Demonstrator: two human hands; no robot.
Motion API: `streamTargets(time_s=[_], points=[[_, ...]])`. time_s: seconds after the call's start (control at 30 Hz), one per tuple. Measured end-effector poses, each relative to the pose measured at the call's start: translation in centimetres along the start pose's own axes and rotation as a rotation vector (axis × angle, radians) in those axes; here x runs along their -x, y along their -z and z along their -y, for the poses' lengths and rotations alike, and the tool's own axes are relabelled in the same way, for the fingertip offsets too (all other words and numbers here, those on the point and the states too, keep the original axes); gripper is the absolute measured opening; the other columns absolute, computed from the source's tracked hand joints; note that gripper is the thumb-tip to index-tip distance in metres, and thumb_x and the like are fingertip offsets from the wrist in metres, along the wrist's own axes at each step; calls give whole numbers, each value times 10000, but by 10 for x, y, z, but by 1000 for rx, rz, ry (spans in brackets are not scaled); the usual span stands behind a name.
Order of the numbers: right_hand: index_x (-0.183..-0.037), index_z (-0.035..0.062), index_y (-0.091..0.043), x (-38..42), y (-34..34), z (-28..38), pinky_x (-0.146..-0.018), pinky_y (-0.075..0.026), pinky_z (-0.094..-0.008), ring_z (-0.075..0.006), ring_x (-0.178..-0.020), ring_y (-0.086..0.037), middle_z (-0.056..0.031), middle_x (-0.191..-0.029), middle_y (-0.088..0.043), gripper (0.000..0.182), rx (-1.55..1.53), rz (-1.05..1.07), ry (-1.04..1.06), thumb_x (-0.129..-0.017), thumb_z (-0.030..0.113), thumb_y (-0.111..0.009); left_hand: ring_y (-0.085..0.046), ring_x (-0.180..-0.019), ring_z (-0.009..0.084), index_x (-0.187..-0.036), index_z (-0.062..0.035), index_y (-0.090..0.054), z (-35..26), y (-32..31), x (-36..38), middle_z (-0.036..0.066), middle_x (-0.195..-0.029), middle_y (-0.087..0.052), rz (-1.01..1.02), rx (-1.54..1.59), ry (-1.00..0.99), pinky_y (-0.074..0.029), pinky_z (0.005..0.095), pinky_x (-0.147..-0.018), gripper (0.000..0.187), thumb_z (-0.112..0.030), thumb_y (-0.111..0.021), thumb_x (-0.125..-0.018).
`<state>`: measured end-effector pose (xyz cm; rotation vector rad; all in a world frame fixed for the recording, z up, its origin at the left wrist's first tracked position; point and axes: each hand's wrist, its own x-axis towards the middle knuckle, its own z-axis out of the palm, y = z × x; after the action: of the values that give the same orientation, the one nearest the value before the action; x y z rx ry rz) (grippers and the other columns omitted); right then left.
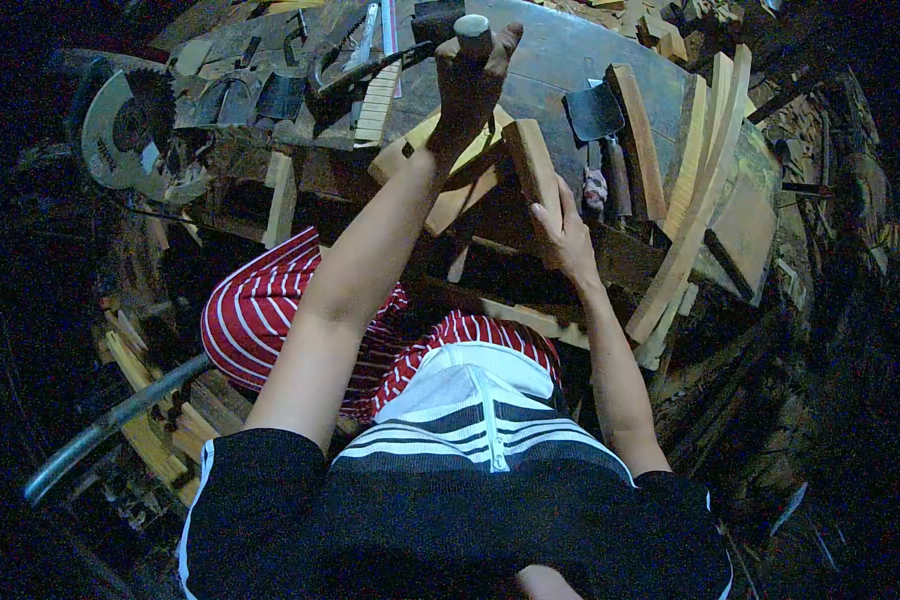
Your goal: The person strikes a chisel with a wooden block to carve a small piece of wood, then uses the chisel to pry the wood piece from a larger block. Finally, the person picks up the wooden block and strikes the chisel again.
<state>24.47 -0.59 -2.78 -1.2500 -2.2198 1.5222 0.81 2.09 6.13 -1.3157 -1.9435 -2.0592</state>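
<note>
My left hand (473, 85) is raised over the workbench, its fingers wrapped round a dark tool handle with a pale round end (473, 27). The rest of that tool is hidden by the hand and the forearm. Lower and to the right, my right hand (568, 238) grips the near end of a wooden block (532, 160) from its right side. The block stands tilted, its far end pointing away from me. Angled light wood pieces (460, 200) lie between the two hands, partly behind my left forearm.
A circular saw (120, 130) sits at the bench's left end. A ruler (390, 30) and other hand tools lie at the back. To the right are a flat dark blade (595, 112) and long curved wooden strips (705, 190). A metal pipe (120, 425) juts out at lower left.
</note>
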Motion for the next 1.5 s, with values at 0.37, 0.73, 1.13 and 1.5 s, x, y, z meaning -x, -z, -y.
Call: streamTargets(time_s=[0.37, 0.73, 1.13, 1.5], points=[[-1422, 250, -263, 0, 0, -2, -844, -472, -478, -452, -985, -593, -255, -1113, -601, 668, -12, -8, 40, -862, 504, -526, -503, -455, 61, -759, -108, -533, 21, 7, 2, -34, -565, -510, 22, 119, 233, -359, 206, -398, 205, -196, -707, -823], [-1410, 177, -300, 0, 4, 3, -902, -441, -442, -417, -1053, -572, -251, -1162, -574, 661, -80, 35, 30, -872, 495, -514, -412, -369, 176, -585, -38, -438, -16, -7, 6, 68, -437, -422, 1, -166, -127, -340, 338, -390, 424, -281, -677, -837], [-1236, 16, -491, -11, 90, 112, -751, -447, -284, -134, -833, -540, -62, -876, -531, 442, -724, -390, 335, -885, 259, -605, -626, -593, 304, -706, -43, -557, -26, -29, 44, 155, -680, -620, 121, -301, -165, -488, 376, -507, 229, -224, -684, -767], [-1175, 8, -541, 10, 98, 125, -825, -442, -334, -199, -946, -549, -193, -1078, -562, 402, 163, -255, 323, -894, 293, -578, -620, -725, 388, -827, -104, -611, -25, -23, 49, 176, -765, -631, 301, -235, 129, -501, 459, -618, 239, -318, -666, -736]])
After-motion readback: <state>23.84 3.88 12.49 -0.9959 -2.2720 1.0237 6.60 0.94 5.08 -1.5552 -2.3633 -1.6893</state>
